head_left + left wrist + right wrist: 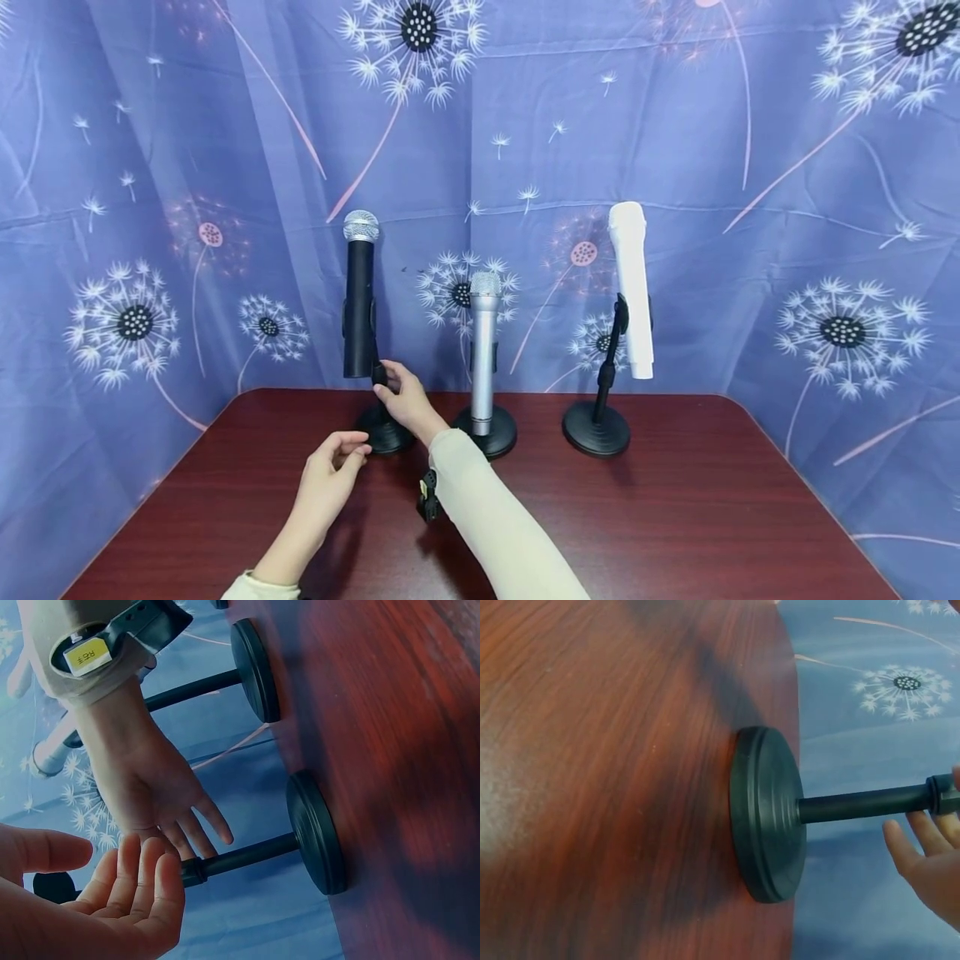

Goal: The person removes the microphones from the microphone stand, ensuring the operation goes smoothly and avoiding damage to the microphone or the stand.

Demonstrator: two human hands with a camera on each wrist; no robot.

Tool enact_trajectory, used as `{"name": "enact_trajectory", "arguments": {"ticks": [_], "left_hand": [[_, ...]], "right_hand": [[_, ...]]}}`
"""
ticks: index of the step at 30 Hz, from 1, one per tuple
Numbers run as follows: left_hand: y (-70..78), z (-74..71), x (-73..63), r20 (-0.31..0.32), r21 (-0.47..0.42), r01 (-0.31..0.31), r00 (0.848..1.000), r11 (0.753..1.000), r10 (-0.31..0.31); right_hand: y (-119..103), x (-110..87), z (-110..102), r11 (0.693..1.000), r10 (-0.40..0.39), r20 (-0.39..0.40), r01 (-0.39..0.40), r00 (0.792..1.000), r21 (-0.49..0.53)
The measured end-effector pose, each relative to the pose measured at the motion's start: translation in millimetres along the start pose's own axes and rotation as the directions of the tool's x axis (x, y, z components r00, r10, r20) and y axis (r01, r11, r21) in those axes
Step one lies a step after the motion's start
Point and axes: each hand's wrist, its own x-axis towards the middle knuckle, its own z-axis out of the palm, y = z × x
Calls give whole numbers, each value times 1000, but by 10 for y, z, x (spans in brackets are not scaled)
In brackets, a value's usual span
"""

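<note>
A black microphone (360, 308) with a silver mesh head sits upright in the clip of the left microphone stand (862, 804). My right hand (405, 398) holds this stand at the collar on its pole, just below the microphone. In the right wrist view several fingers (928, 859) lie around the collar and pole; the rest of the hand is cut off. My left hand (330, 475) is beside the round black base (384, 433), fingers loosely bent. The left wrist view shows its palm (112, 915) with nothing in it.
On a middle stand with a round base (498, 433) is a silver microphone (484, 350), close to my right forearm. A white microphone (632, 292) leans in a third stand (597, 427) at the right. Behind the reddish-brown table (697, 500) hangs a blue dandelion-print cloth (555, 167).
</note>
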Motion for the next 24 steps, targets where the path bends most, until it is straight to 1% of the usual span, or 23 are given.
{"name": "enact_trajectory", "arguments": {"ticks": [3,7,11,14,20,24], "left_hand": [[-1,5,0,5,2,-2,1000,1000,2],[-13,12,-5,7,3,2,1000,1000,-2],[-27,8,-10,4,8,6,1000,1000,-6],[-33,6,-11,6,12,11,1000,1000,-11],[-44,5,-12,6,9,13,1000,1000,-13],[-46,0,-3,-1,-9,9,1000,1000,-9]], "right_hand": [[26,-21,9,1000,-27,-52,27,998,-1],[56,-43,28,997,-71,-128,71,989,-6],[68,-46,63,997,-73,-186,79,980,26],[73,-47,81,997,-61,-216,71,974,38],[73,-81,81,995,-89,-261,96,961,14],[73,-100,75,995,-95,-274,99,957,3]]}}
